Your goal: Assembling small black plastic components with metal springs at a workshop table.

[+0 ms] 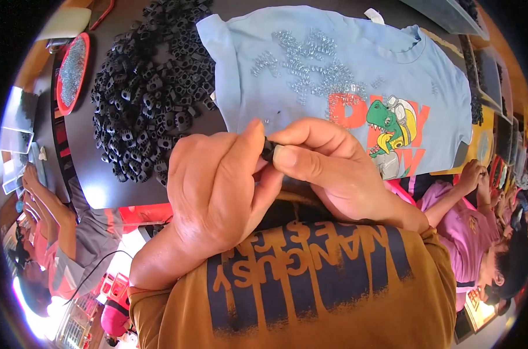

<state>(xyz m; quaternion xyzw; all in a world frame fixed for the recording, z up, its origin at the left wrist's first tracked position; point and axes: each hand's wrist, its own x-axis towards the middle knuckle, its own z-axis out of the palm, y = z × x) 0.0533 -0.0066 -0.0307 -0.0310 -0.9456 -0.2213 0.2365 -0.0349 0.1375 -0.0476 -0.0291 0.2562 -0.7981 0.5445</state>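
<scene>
A small black plastic piece (268,150), which looks like a cord lock, is pinched between my two hands in front of my chest. My left hand (214,183) closes its fingertips on one side of it. From the other side, the thumb and forefinger of my right hand (333,166) grip it. My fingers cover most of the piece, so its details are hidden. Just beyond my hands lies a light blue T-shirt (246,70) with a dinosaur print, spread flat. Many small metal springs (310,64) are scattered on it.
A big heap of black cord lock pieces (141,99) covers the dark table (95,157) to the left. Beyond it, a red dish (58,93) holds more springs. Clear plastic bins (450,14) stand at the far right. Other people (467,232) sit close by on both sides.
</scene>
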